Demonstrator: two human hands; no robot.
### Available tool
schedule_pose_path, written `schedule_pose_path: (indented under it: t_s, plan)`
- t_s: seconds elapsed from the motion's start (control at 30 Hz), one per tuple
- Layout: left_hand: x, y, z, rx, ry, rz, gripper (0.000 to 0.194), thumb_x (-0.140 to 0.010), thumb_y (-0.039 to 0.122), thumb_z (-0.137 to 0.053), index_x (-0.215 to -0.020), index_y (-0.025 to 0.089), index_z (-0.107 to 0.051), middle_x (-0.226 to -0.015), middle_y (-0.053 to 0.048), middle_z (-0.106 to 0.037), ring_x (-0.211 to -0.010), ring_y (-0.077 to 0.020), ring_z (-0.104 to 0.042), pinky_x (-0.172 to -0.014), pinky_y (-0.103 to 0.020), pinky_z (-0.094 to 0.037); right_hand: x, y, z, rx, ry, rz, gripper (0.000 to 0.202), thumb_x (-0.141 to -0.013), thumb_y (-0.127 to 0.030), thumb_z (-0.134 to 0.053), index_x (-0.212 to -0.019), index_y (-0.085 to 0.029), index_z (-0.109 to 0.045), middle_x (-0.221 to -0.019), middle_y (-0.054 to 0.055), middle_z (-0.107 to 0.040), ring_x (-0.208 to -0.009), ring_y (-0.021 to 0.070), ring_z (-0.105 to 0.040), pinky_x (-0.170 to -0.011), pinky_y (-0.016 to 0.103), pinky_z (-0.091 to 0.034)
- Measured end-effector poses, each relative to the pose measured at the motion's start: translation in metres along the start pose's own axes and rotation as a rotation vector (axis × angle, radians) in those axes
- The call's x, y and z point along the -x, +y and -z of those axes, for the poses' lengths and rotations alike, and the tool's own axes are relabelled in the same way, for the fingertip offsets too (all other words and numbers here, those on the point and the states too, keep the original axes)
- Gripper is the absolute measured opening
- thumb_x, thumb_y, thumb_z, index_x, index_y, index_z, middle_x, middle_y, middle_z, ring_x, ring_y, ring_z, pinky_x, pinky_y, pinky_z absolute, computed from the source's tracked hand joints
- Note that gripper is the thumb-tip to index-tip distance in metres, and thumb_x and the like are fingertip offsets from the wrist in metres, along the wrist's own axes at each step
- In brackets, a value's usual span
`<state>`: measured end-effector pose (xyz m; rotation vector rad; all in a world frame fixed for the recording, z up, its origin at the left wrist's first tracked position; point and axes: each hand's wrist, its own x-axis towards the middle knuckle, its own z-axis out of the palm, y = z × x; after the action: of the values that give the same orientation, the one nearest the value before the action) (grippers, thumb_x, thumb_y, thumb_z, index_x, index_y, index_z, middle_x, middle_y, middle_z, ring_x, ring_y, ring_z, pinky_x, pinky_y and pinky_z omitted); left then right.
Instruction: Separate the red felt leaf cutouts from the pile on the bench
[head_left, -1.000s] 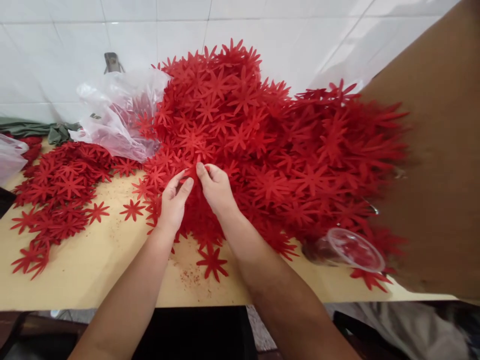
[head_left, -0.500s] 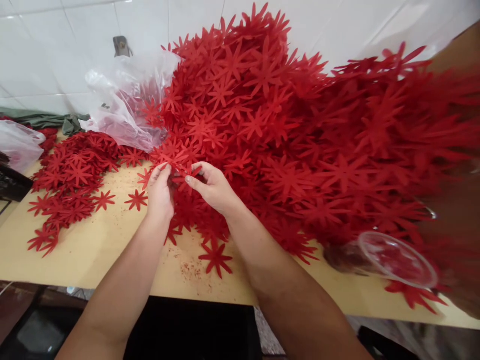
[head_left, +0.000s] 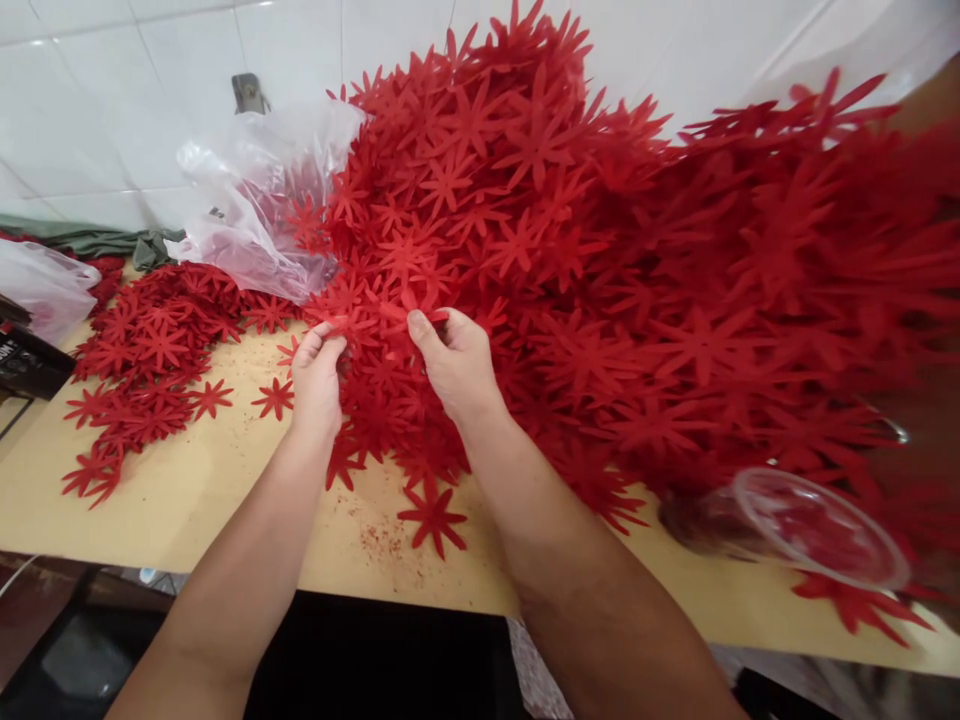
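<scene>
My left hand [head_left: 317, 375] is closed in a pinch at the left edge of a large heap of red flower-shaped pieces [head_left: 540, 250]. What lies between its fingertips blends into the red behind and is hard to tell. To its right, my right hand [head_left: 456, 362] pinches a red flower piece [head_left: 420, 312] between thumb and fingers. The two hands are apart, at about the same height over the heap's front. A single red flower [head_left: 433, 518] lies on the table between my forearms, near red crumbs.
A smaller pile of red flowers [head_left: 161, 340] lies on the left of the tan table [head_left: 187, 500]. Behind it stands a crumpled clear plastic bag [head_left: 232, 220]. A clear plastic container [head_left: 817, 530] lies tipped at the right front. A dark box [head_left: 30, 360] is at the far left.
My right hand has moved right and slightly up, away from my left hand, so the gap between them is wider. The whole view has shifted slightly.
</scene>
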<state>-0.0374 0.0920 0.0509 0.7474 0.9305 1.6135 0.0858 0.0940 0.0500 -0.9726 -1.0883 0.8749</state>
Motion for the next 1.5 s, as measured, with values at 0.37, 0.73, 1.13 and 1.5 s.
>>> schedule_pose_path:
  t_s: [0.37,0.73,1.13,1.5]
  plan:
    - [0.009,0.0,-0.003,-0.456,-0.172,-0.354,0.026,-0.074,0.03,-0.062,-0.098,0.02,-0.064,-0.098,-0.004,-0.061,-0.087,-0.0111,-0.055,-0.086,-0.026,-0.043,-0.001,0.002,-0.001,-0.058,-0.178,0.006,0.044,-0.063,-0.062,-0.063,-0.068,-0.02,-0.049,-0.061,-0.006,-0.046,-0.058,0.0061,-0.042,-0.06,0.023,-0.04]
    - [-0.009,0.004,-0.004,-0.109,-0.137,-0.069,0.01,-0.065,0.014,-0.066,-0.069,0.015,-0.058,-0.065,0.006,-0.057,-0.061,-0.0042,-0.05,-0.067,-0.018,-0.04,0.002,0.005,-0.003,-0.063,-0.396,0.005,0.039,-0.065,-0.054,-0.067,-0.082,-0.02,-0.057,-0.077,0.0,-0.06,-0.079,0.0127,-0.054,-0.084,0.03,-0.045]
    - [-0.001,-0.001,0.001,-0.141,-0.146,-0.053,0.017,-0.071,0.007,-0.057,-0.083,0.019,-0.055,-0.072,0.004,-0.061,-0.07,-0.0072,-0.058,-0.075,-0.022,-0.045,0.009,0.01,-0.01,-0.036,-0.276,-0.094,0.042,-0.059,-0.056,-0.069,-0.071,-0.019,-0.053,-0.067,-0.004,-0.054,-0.061,0.0069,-0.046,-0.059,0.024,-0.042]
    - [-0.005,0.007,0.005,0.012,-0.061,0.015,0.013,-0.07,0.017,-0.063,-0.068,0.017,-0.05,-0.065,0.006,-0.053,-0.061,-0.0048,-0.05,-0.068,-0.02,-0.043,0.014,0.005,-0.012,0.069,-0.305,-0.051,0.03,-0.061,-0.039,-0.074,-0.072,-0.018,-0.056,-0.066,-0.003,-0.057,-0.06,0.0078,-0.049,-0.062,0.025,-0.043]
